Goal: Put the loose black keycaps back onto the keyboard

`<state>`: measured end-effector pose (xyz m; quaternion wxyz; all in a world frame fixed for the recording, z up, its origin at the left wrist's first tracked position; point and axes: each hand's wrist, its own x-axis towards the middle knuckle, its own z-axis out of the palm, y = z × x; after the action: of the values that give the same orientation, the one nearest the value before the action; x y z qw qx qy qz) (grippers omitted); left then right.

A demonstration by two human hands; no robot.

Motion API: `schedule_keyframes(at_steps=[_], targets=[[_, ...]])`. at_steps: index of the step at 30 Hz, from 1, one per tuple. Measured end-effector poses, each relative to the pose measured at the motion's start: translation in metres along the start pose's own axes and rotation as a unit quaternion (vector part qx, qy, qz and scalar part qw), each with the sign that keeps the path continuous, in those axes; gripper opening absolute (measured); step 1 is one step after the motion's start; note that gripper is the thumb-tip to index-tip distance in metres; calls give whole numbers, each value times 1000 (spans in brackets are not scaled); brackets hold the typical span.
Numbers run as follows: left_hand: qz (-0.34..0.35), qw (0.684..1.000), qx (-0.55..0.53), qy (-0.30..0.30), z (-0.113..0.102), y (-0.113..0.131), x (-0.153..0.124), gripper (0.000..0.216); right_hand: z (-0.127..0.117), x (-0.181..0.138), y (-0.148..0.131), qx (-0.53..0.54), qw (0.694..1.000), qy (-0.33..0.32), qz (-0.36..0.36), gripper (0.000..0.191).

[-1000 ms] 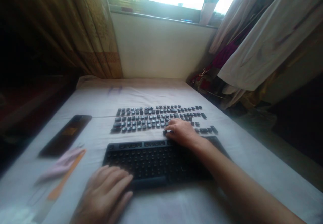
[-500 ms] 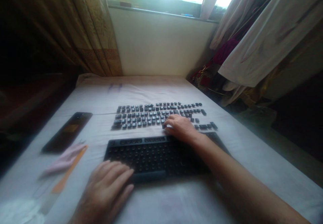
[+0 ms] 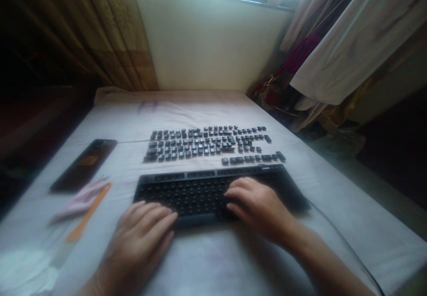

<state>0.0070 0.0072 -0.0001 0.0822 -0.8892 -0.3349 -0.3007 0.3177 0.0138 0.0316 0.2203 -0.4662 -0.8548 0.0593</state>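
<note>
A black keyboard [image 3: 200, 200] lies on the cloth-covered surface, its key field showing small posts where caps are off. My left hand [image 3: 142, 233] rests with fingers extended on its front left corner, holding nothing. Over the right-middle part of the keyboard is my right hand [image 3: 255, 204], thumb and fingers drawn together; the keycap between them is mostly hidden. Behind the keyboard, loose black keycaps [image 3: 196, 147] are laid out in several rows. A shorter row of keycaps [image 3: 250, 158] sits closest to the keyboard's back edge.
To the left lie a dark phone [image 3: 85, 164], a pink cloth [image 3: 80, 200] and an orange strip-like tool [image 3: 88, 216]. A cable [image 3: 343, 242] runs from the keyboard's right side toward the front. Clothes [image 3: 343, 64] hang at the right, a curtain [image 3: 110, 33] at the left.
My right hand has come back from the keycap rows to the keyboard; the keycap by its fingertips is gone from that spot. My left hand stays put. The view has tilted slightly downward.
</note>
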Motion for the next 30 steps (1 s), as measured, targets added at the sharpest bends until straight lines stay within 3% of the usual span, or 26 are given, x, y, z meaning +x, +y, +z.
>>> schedule_keyframes(at_steps=[6, 16, 30], targets=[[-20, 999, -38, 23, 12, 17, 1, 24, 5, -10, -14, 16, 999, -34, 2, 14], [79, 995, -61, 15, 32, 50, 28, 28, 7, -9, -18, 0, 999, -35, 1, 13], [53, 997, -56, -27, 38, 54, 31, 34, 13, -14, -15, 41, 999, -21, 7, 8]])
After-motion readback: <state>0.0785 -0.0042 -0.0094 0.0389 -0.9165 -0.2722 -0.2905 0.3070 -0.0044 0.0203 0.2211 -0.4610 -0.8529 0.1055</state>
